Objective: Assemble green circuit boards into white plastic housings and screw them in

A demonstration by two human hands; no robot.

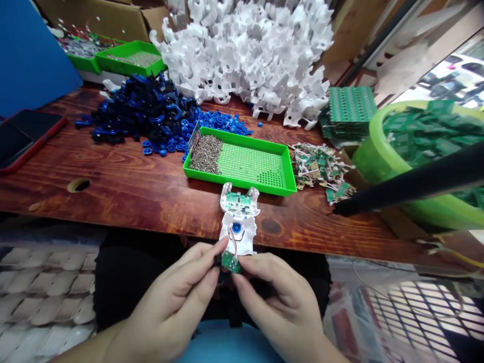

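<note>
Close to my body, just off the table's front edge, both hands meet at a small green circuit board (230,262). My right hand (282,287) pinches the board's right side between thumb and fingers. Between the thumb and fingers of my left hand (177,287) is a small black plastic part (218,260), touching the board's left side. A red and white wire runs from the board up to a white plastic shell (238,239) with a blue round piece in it. Beyond that lies another white shell half (240,199) with a green board inside.
A green tray (245,161) holds small screws at its left. Behind are blue parts (147,108) and white shells (249,55). Small wired boards (319,166) lie right, near a yellow-green tub (372,146). A black electric screwdriver (416,176) juts in. A phone (30,136) lies left.
</note>
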